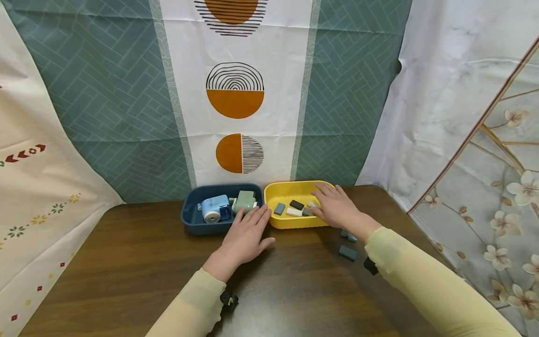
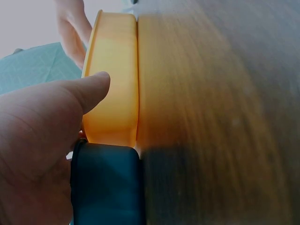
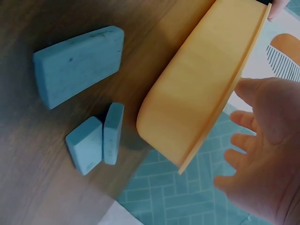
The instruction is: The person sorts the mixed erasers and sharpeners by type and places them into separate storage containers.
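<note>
My left hand (image 1: 247,234) has its fingers extended over the right end of the navy tray (image 1: 190,224), fingertips by the yellow tray's near rim. In the navy tray sit a blue pencil sharpener (image 1: 215,207) and a sage-green one (image 1: 244,200), partly behind my fingers. My right hand (image 1: 337,206) reaches over the right side of the yellow tray (image 1: 280,222), its fingers spread and loosely bent, with nothing in the palm in the right wrist view. Beneath it lie several eraser-like blocks, including a black block (image 1: 296,204), a white block (image 1: 294,212) and a grey-blue block (image 1: 279,208).
On the brown table right of the yellow tray lie a larger grey-blue block (image 3: 79,63) and two smaller ones, a wedge-ended block (image 3: 86,144) and a thin block (image 3: 113,133). A patterned cloth (image 1: 126,117) hangs right behind both trays.
</note>
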Tool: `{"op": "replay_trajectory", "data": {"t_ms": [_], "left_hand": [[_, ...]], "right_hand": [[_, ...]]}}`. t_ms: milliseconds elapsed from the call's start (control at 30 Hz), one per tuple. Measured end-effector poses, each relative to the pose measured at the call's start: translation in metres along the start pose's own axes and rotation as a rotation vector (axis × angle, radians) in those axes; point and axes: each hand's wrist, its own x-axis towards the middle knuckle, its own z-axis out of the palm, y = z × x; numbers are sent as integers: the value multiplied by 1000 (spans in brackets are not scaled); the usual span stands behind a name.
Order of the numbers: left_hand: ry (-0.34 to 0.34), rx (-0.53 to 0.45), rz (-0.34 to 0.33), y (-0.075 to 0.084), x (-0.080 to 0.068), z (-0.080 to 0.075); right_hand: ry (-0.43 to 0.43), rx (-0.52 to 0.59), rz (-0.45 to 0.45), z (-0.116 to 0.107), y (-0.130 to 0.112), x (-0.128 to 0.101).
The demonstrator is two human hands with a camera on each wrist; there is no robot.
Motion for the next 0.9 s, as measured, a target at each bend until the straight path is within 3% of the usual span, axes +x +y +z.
{"op": "replay_trajectory", "data": {"t_ms": [433, 900], "left_hand": [[-4, 15, -2, -1, 1, 0], [-8, 8, -4, -1, 2, 1]], "right_hand": [[82, 6, -25, -5, 9, -26], [106, -10, -34, -8, 17, -49]]}}
